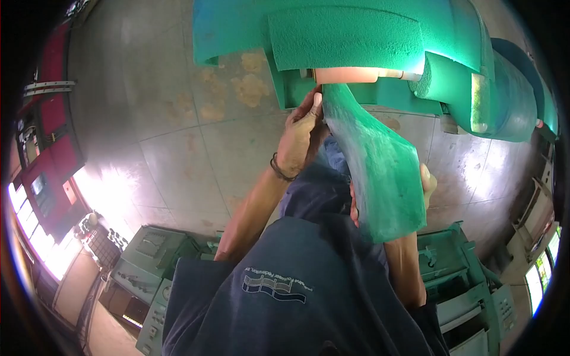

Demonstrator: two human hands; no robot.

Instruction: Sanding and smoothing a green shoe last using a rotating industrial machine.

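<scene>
The green sheet (380,172) is pinched at its narrow top end by the left hand (300,139) and fed up to the green machine (380,47) roller; its lower edge is propped from behind by the right hand (424,187), grip mostly hidden. Tiled floor (178,118) below, red cabinets (50,160) at left.

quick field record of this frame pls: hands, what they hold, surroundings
left hand: grips top end of green sheet, close under the green machine
right hand: mostly hidden behind the sheet's lower part, thumb on its right edge
sheet: curved, runs from the machine's roller down toward the person
floor: grey, stained
other: green machines at lower left and lower right
</scene>
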